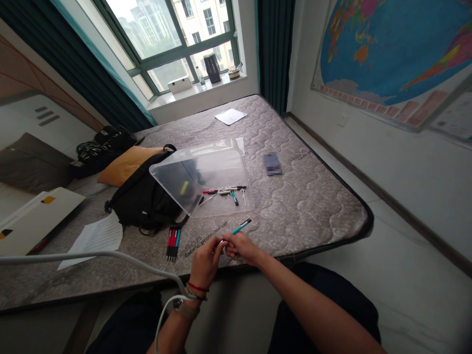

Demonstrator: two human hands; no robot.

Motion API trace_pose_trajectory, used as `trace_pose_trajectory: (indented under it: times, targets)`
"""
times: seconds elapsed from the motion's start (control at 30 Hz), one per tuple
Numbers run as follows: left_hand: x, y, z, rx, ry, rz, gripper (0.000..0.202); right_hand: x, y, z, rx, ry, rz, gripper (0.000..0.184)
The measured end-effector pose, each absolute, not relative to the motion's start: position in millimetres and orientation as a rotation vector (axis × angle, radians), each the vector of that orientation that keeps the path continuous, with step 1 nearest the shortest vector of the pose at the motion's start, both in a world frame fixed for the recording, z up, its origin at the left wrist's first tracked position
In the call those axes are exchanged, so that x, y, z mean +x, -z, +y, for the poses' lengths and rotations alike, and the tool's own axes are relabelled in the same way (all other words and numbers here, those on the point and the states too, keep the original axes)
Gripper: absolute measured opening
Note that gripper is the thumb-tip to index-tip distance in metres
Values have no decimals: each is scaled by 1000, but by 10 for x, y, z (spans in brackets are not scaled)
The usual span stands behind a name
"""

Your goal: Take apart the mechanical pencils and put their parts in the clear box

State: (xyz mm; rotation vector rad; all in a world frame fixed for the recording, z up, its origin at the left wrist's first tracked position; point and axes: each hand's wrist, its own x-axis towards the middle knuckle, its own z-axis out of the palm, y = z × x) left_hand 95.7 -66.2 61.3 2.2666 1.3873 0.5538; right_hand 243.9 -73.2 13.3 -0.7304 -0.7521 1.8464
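A teal pen (242, 225) points up and to the right out of my right hand (239, 247), whose fingers are closed around its barrel. My left hand (206, 256) meets it at the pen's lower end, thumb and fingers pinched there; the tip is mostly hidden between the two hands. Left of my hands, a row of red, black and teal pens (173, 243) lies side by side on the mattress (291, 216). Beyond my hands a clear plastic bin (217, 169) lies on its side, with several loose pens (224, 191) and thin white pieces inside.
A black backpack (143, 196) lies against the bin's left side, near a yellow cushion (123, 164). Printed paper (98, 236) and a white box (40, 219) are at the left. A pixelated item (272, 163) and a white sheet (230, 116) lie farther back. A pale cable (121, 254) crosses to my left wrist.
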Motion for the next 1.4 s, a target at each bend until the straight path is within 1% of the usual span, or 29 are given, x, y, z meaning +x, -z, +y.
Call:
trace_pose_trajectory:
  times: [0.1, 0.27, 0.4, 0.53, 0.67, 0.8, 0.87, 0.93, 1.0, 1.07, 1.2, 1.27, 1.33, 1.4]
  targets:
    - [1006, -632, -629, 2285, -531, 1367, 28, 2496, -118, -691, -703, -1849, -723, 48]
    - [1043, -670, -582, 2354, -465, 1347, 27, 2517, -131, -674, -686, -1837, -706, 52]
    - [1014, -652, -614, 2356, -434, 1356, 31, 2510, -137, -685, -717, -1862, -768, 52]
    - [971, -588, -653, 2288, -481, 1410, 37, 2501, -111, -681, -741, -1871, -847, 50]
    - [973, -498, -681, 1963, -607, 1400, 48, 2505, -73, -672, -712, -1879, -960, 42]
    - [997, -436, -718, 1542, -620, 1299, 56, 2524, -72, -672, -792, -1768, -1096, 37]
    - [995, -431, -736, 1470, -600, 1268, 58, 2532, -81, -672, -856, -1711, -1124, 41]
    - [980, -440, -752, 1473, -595, 1253, 60, 2540, -87, -670, -944, -1643, -1128, 48]
    - [960, -455, -768, 1521, -598, 1245, 59, 2550, -85, -667, -1014, -1575, -1132, 52]
    - [937, -464, -782, 1555, -605, 1238, 57, 2557, -71, -663, -1037, -1550, -1133, 52]
    - [891, -451, -796, 1480, -640, 1197, 40, 2547, -46, -663, -1033, -1582, -1096, 51]
    - [864, -446, -801, 1515, -649, 1191, 35, 2535, -59, -670, -1034, -1591, -1092, 52]
    - [838, -454, -813, 1613, -639, 1203, 33, 2527, -95, -683, -1017, -1608, -1079, 52]
    - [825, -473, -835, 1700, -616, 1210, 36, 2528, -142, -699, -977, -1630, -1060, 52]
